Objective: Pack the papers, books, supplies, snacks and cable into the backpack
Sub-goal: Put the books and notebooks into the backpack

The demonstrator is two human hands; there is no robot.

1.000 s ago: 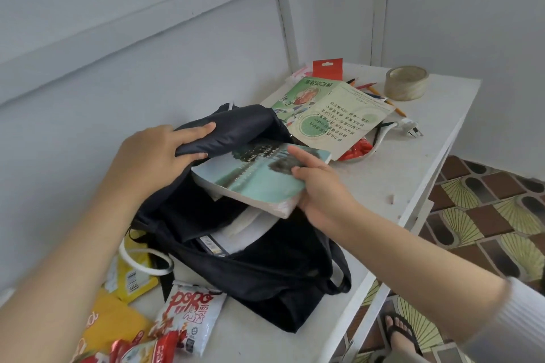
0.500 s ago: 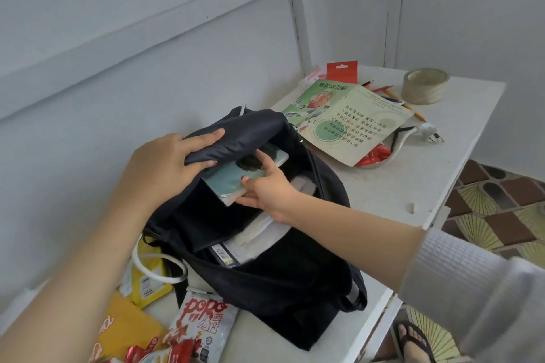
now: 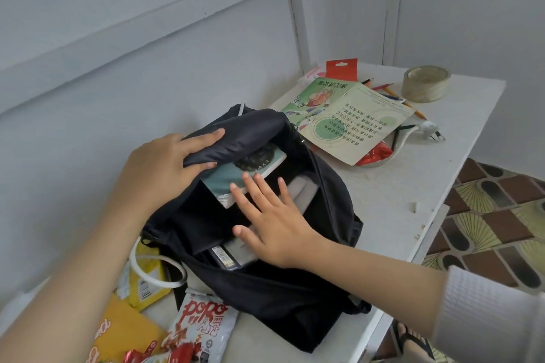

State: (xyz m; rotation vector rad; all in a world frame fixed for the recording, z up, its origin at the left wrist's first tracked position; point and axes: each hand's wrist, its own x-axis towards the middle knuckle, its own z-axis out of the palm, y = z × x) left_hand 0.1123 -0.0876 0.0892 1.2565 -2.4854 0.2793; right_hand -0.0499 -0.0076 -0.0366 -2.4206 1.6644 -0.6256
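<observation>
A black backpack (image 3: 283,298) lies open on the white table (image 3: 392,186). My left hand (image 3: 165,168) grips its top flap and holds it up. A teal-covered book (image 3: 233,177) sits partly inside the opening, under the flap. My right hand (image 3: 271,221) is flat, its straight fingers pressing on the book's lower edge. White papers (image 3: 303,191) and a dark item with a barcode (image 3: 225,258) show deeper in the bag. A green booklet (image 3: 348,121) lies beyond the bag. Snack packets (image 3: 200,330) lie in front.
A tape roll (image 3: 426,84), pencils (image 3: 392,93), a red card (image 3: 342,69) and a white plug (image 3: 430,131) sit at the table's far end. Red items lie in a white dish (image 3: 376,156) under the booklet. Yellow packets (image 3: 144,286) and a white cable (image 3: 153,277) lie near left. The table edge drops to tiled floor on the right.
The teal book has gone from above the bag into the opening under the flap. My right hand has let go of it and now lies flat against its edge.
</observation>
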